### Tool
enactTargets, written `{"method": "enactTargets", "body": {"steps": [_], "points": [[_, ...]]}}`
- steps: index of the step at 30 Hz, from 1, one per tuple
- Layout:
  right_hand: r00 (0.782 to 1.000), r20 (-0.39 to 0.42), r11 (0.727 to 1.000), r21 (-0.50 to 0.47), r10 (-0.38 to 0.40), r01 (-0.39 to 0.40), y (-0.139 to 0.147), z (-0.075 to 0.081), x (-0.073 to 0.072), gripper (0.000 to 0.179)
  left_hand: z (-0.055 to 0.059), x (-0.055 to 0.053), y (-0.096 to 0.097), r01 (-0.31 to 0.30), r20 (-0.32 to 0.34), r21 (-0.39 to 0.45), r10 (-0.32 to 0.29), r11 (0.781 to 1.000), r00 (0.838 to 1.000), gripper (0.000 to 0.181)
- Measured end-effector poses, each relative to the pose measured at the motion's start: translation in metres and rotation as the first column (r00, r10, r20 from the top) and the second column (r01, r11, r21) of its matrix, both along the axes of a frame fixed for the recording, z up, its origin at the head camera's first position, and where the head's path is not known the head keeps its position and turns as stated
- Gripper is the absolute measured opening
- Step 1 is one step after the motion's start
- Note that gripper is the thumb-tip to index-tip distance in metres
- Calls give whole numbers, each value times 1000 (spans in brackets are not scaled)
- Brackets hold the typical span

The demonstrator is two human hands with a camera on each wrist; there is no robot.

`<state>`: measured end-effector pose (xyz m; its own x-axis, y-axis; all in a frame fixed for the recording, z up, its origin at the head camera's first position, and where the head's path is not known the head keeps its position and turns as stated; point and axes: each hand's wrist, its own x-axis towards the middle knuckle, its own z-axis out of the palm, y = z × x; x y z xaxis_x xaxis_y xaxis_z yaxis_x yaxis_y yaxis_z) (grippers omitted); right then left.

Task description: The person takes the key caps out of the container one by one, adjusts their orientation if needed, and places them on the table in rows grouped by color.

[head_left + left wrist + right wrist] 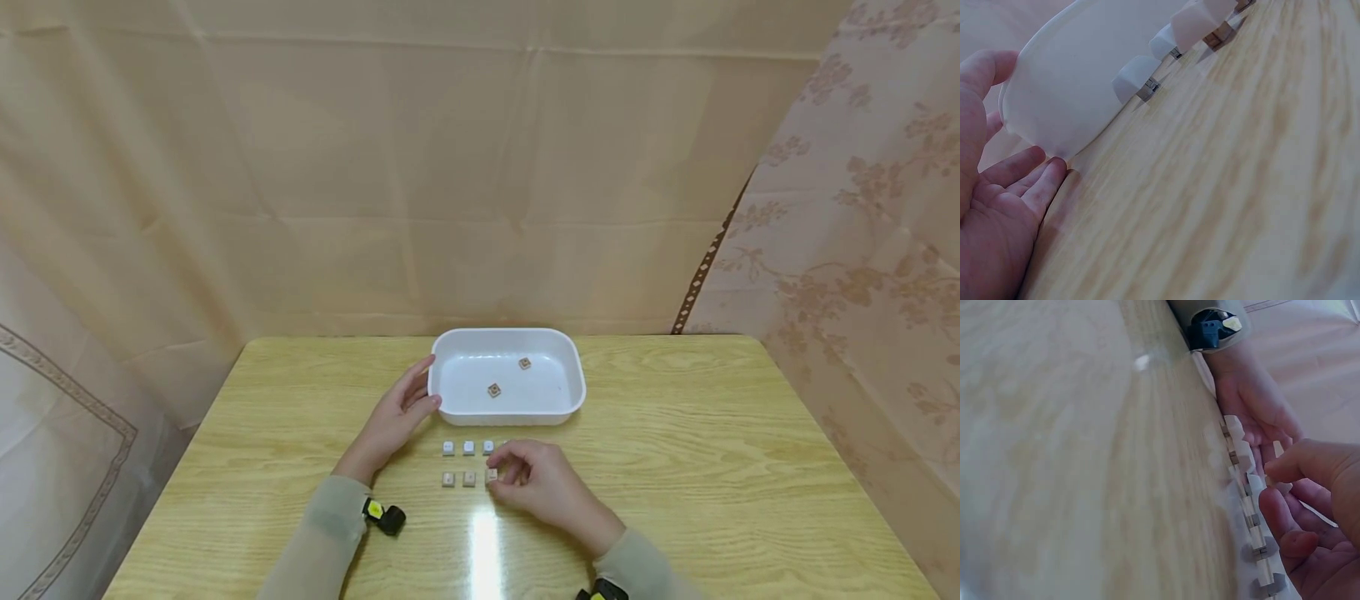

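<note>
A white plastic tray (507,418) stands at the back of the table, two small brown square pieces (494,390) lying inside it. My left hand (393,421) touches the tray's left end, fingers fairly straight against its outer wall and rim. In front of the tray are two short rows of small keycaps, bluish white ones (468,447) behind and beige ones (468,479) nearer. At the right end of the nearer row, my right hand (551,487) pinches a beige keycap (492,474) between thumb and index finger. Its fingers partly cover the back row's right end.
The wood-grain table (712,467) extends on both sides. A beige cloth (465,167) hangs behind it, and a flowered cloth (862,275) hangs at the right. From below, dark and brown bases (1217,36) show under the white caps (1135,76).
</note>
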<state>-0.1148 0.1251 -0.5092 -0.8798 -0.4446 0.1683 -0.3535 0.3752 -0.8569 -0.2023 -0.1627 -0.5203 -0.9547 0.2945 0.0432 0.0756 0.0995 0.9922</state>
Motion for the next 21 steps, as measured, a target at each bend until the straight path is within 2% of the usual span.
{"method": "enactTargets", "body": {"steps": [16,21], "points": [[993,-114,999,42,2,3,-4,-7,1,18,-2,-1,-1,-1,-6,-5,1,1000,1000,71],[993,-122,999,48,7,-1,-5,-8,1,17,-1,-1,0,0,-8,-8,-1,1000,1000,70]]}}
